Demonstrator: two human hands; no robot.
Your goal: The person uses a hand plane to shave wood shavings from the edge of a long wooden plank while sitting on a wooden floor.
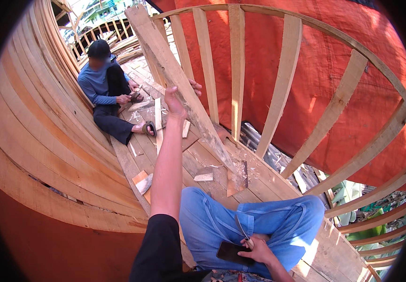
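The left hand (176, 105) has its fingers clamped on the wooden plank (199, 120), whose long axis runs from eleven to five o'clock; at six o'clock from its lower end, the right hand (259, 249) has its fingers closed around a knife (242, 229), touching a black smartphone (231, 252).

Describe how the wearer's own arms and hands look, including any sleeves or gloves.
A plain black fabric sleeve reaches about the left elbow; below it, the left forearm and left hand are bare, with no visible glove or watch. The right hand is also ungloved; no right sleeve shows.
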